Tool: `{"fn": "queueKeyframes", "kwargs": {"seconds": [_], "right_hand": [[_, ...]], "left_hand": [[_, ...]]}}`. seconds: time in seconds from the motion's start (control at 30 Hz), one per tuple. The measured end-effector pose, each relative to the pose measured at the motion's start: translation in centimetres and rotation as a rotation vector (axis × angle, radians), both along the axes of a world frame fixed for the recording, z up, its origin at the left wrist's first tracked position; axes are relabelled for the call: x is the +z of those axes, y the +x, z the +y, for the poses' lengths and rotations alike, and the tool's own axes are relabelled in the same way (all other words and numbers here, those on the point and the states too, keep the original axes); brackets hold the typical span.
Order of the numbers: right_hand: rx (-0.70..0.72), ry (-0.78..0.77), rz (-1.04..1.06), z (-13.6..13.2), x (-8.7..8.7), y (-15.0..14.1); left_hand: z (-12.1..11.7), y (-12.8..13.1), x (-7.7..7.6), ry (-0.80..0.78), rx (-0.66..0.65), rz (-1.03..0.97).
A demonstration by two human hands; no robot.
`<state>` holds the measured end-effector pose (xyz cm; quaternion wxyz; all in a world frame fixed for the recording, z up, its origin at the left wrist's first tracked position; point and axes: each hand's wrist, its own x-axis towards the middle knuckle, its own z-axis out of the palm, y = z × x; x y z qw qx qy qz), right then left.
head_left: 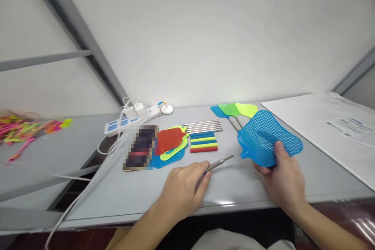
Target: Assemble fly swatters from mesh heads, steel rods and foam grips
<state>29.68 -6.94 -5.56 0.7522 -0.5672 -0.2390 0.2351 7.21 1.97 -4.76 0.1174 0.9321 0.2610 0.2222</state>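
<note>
My left hand is closed around a metal rod that points up and to the right; its lower end is hidden in the fist. A blue perforated fly swatter head is pinched between thumb and fingers of my right hand, its narrow neck facing left towards the rod tip. Rod and neck are apart. Beyond my left hand lie a red swatter head, a yellow-green one and a blue one, partly stacked. Beside them are several metal rods and several coloured handle tubes.
Several swatters on rods, one with a green head, lie at the back. A phone-like blurred object, a power strip and white cables are on the left. A white packaged board covers the right. Colourful pieces lie far left.
</note>
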Motion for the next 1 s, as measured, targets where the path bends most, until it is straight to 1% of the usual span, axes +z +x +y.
{"fn": "queueKeyframes", "kwargs": {"seconds": [0.07, 0.13, 0.2, 0.37, 0.53, 0.7, 0.9, 1.0], "right_hand": [[0.009, 0.004, 0.079, 0.16, -0.41, -0.34], [0.071, 0.018, 0.1, 0.08, -0.61, -0.23], [0.141, 0.035, 0.089, -0.04, -0.64, 0.02], [0.232, 0.021, 0.07, -0.03, -0.61, 0.07], [0.251, 0.023, 0.095, -0.16, -0.78, -0.24], [0.266, 0.023, 0.098, -0.24, -0.76, -0.32], [0.254, 0.024, 0.119, -0.4, -0.65, -0.52], [0.242, 0.018, 0.121, -0.44, -0.56, -0.63]], "left_hand": [[0.2, -0.05, -0.27, 0.021, -0.018, 0.004], [0.33, -0.1, -0.43, 0.043, -0.048, 0.008], [0.43, -0.14, -0.47, 0.062, -0.071, 0.006], [0.63, -0.05, -0.54, 0.102, -0.064, -0.01], [0.69, 0.11, -0.54, 0.122, -0.058, -0.012], [0.55, 0.13, -0.22, 0.095, -0.059, 0.001], [0.51, 0.01, -0.39, 0.07, -0.066, 0.03], [0.38, 0.02, -0.25, 0.03, -0.072, 0.054]]}}
